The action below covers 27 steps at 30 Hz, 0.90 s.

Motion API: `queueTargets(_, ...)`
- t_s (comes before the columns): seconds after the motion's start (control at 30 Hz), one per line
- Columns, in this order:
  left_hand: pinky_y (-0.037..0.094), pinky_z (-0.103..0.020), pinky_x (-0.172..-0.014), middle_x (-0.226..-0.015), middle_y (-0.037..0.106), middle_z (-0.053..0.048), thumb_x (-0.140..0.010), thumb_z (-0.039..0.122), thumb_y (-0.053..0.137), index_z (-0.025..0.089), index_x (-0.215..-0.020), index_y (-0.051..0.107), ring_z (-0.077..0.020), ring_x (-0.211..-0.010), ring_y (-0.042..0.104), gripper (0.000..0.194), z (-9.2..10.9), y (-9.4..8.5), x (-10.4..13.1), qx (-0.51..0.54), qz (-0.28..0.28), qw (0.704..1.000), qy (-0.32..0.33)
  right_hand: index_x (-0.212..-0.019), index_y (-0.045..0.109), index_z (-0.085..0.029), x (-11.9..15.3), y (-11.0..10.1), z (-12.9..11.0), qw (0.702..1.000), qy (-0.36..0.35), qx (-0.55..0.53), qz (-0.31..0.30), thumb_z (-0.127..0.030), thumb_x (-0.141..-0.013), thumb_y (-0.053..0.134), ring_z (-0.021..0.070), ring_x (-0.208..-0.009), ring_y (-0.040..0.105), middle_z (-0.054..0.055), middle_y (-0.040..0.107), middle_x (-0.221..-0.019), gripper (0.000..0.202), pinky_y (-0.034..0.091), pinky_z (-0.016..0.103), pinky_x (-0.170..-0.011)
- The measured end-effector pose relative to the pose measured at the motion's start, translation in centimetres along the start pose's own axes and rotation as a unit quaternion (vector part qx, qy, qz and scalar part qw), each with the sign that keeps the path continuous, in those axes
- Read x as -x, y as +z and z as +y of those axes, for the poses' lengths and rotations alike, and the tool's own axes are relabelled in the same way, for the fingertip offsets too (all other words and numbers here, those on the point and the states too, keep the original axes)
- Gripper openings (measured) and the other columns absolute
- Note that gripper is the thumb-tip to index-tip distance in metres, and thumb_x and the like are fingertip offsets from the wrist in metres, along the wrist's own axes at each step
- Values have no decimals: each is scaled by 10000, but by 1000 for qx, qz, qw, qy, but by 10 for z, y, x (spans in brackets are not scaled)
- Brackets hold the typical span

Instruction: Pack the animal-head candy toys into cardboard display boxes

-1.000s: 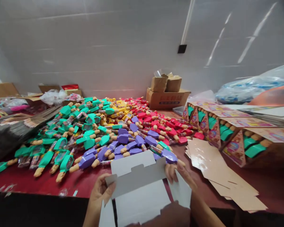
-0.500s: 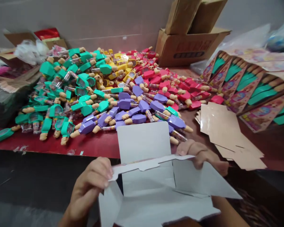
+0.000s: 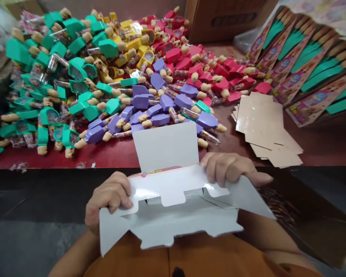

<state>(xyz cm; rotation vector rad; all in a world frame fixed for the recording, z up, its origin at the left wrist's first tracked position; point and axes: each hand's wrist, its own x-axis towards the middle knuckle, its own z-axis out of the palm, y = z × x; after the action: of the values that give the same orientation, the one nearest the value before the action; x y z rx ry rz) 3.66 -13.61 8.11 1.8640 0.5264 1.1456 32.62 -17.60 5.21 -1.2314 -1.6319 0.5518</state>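
A white cardboard box (image 3: 167,148), partly unfolded with its flaps out, is held between my two hands in front of my body. My left hand (image 3: 109,198) has its fingers wrapped over the box's left edge. At the right edge, my right hand (image 3: 232,169) grips the same box, thumb stretched to the right. A notched flap with printed pink lettering along its fold spans between them. Behind the box lies a big pile of purple (image 3: 161,120), green (image 3: 77,69), yellow (image 3: 135,42) and red (image 3: 184,63) toy items with tan ends.
The red table (image 3: 115,156) carries a stack of flat pinkish cards (image 3: 262,119) at the right. Beyond it stand several printed boxes (image 3: 314,98) filled with green items. A brown carton (image 3: 230,19) is at the back. Below right is an open dark container (image 3: 314,215).
The view has tipped downward. The notched front flap has swung down toward me and shows its glossy white face. Both hands still hold the box, and my left hand has shifted along its edge.
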Motion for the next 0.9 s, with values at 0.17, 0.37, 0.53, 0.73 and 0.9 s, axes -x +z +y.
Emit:
queueTargets(0.17,338,-301,-542,-504,445,-4,-980,444,180,202,-537,373,-152,-545,417,541,3,16,-19,-251,-168,952,-49,-522,480,-178,-6,-7,-18,982,-111,63,-142,-420,-913,404,147,-641,582,8,541,-558,465,490,416,-803)
queueTargets(0.37,406,-333,-780,-918,590,-58,-917,292,476,212,-887,548,-205,-905,524,111,10,37,-19,-378,-182,905,72,-1065,529,-83,0,3,-26,902,-97,357,-224,-423,-752,630,280,-909,585,197,599,-1048,473,474,385,-723)
queueTargets(0.53,447,-252,-712,-795,626,9,-930,395,447,232,-967,541,-129,-712,579,191,39,22,-6,-91,-374,923,17,-1037,549,-119,6,5,-38,895,-66,352,-266,-434,-778,604,219,-723,598,90,645,-831,411,425,315,-627)
queueTargets(0.73,455,-255,-693,-964,574,-33,-928,244,464,222,-1022,434,-138,-840,572,101,17,41,11,-276,-68,955,-82,-1062,541,-189,19,-5,-41,981,-45,175,-69,-174,-933,367,158,-894,643,68,673,-1006,217,506,291,-742)
queueTargets(0.9,404,-316,-712,-905,572,-44,-957,177,356,195,-867,552,-183,-854,499,216,19,54,13,-457,-204,866,15,-1041,607,-140,49,-1,-70,934,-193,276,-122,-317,-893,527,210,-908,616,91,677,-957,244,519,368,-804)
